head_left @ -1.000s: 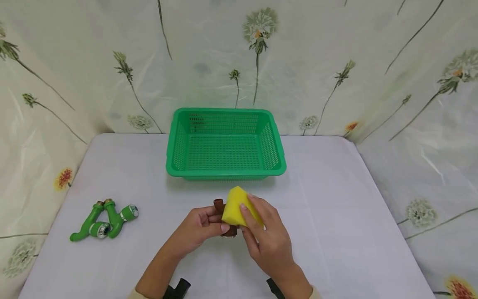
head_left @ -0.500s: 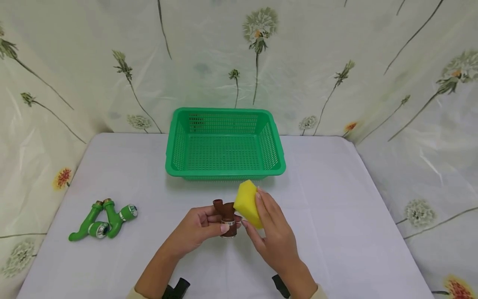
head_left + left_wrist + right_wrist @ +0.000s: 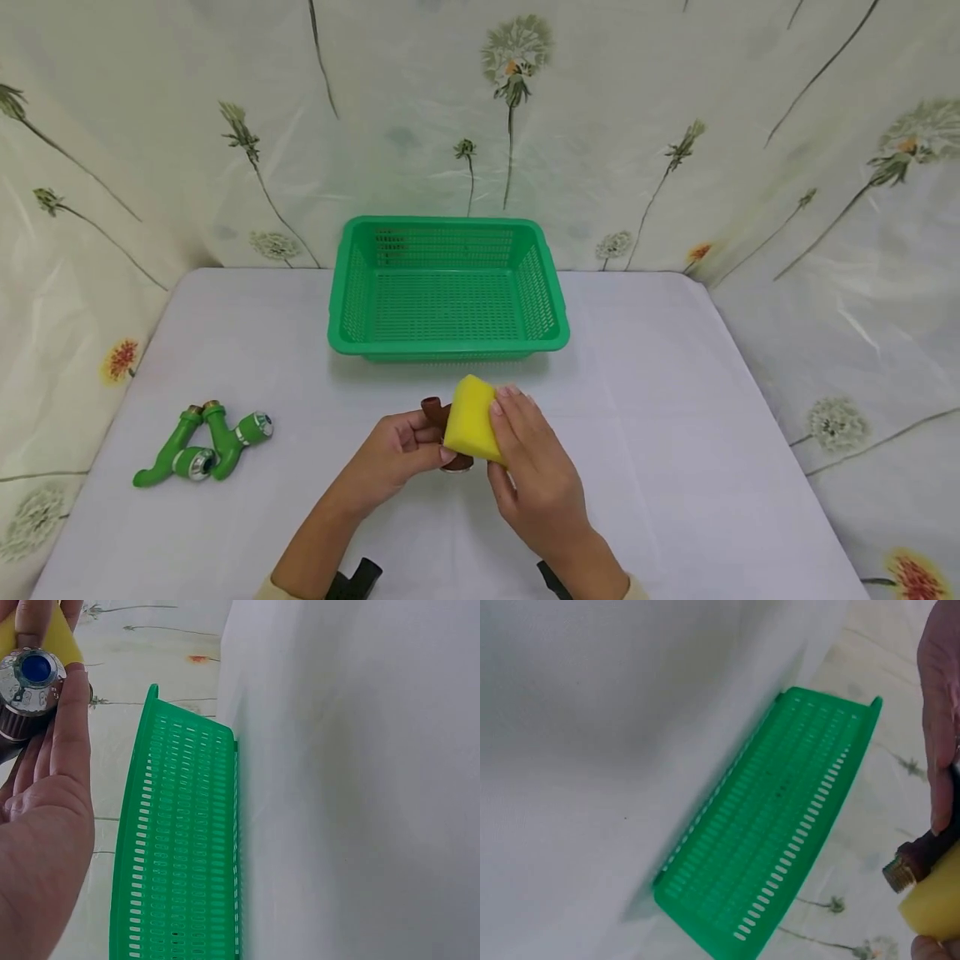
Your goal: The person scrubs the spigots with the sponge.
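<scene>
My left hand holds a small brown faucet in front of the green basket. Its chrome handle end with a blue dot, the faucet knob, faces the camera in the left wrist view. A yellow sponge is gripped by my right hand and lies against the faucet's body, hiding most of it from above. Out past the sponge in the right wrist view sticks the faucet's threaded brass inlet. Two green faucets lie side by side at the left of the table.
A green perforated basket stands at the back middle of the white-covered table. Flower-printed sheeting closes off the back and both sides. Black straps with mounts sit at both wrists.
Half a second ago the sponge had swung right, baring the brown faucet; now it is back left over the faucet. The left hand keeps its hold, and the green faucets stay put.
</scene>
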Demonstrator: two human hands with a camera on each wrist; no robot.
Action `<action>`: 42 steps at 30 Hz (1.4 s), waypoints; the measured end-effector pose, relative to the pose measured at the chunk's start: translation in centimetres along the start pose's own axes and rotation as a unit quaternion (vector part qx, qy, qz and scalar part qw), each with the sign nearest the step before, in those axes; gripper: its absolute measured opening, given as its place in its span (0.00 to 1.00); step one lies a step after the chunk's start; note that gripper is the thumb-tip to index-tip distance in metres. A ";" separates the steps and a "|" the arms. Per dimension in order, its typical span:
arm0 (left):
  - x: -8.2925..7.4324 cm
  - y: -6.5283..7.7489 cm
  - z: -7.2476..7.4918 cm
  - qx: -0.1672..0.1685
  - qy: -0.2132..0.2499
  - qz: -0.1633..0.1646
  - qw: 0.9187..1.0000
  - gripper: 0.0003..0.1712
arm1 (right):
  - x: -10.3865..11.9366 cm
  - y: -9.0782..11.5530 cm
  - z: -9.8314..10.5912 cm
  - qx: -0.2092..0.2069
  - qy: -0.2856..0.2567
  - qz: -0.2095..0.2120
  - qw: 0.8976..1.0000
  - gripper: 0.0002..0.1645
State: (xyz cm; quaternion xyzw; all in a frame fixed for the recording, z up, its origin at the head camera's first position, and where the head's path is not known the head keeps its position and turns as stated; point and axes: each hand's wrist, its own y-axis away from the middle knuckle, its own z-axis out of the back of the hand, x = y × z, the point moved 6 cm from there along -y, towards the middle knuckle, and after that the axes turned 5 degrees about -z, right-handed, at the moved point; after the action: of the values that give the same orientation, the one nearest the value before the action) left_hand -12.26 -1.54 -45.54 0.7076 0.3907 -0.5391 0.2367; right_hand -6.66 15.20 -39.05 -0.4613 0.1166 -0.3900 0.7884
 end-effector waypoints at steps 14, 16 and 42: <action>-0.3 0.3 -0.3 0.015 0.014 0.002 1.000 0.22 | -2.9 1.0 0.5 -0.004 0.009 -0.057 0.998 0.23; -0.3 0.2 -0.2 0.011 0.005 0.002 1.000 0.23 | -2.1 0.6 0.6 -0.011 0.007 -0.042 0.999 0.22; -0.5 0.3 -0.4 0.035 0.034 -0.017 0.999 0.24 | -5.1 3.3 -0.9 0.081 -0.017 -0.206 0.975 0.38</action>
State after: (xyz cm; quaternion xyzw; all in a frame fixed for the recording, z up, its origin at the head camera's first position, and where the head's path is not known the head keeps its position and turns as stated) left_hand -11.84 -1.50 -45.00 0.7266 0.3910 -0.5323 0.1891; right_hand -8.92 19.21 -43.18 -0.4168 -0.0265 -0.5441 0.7276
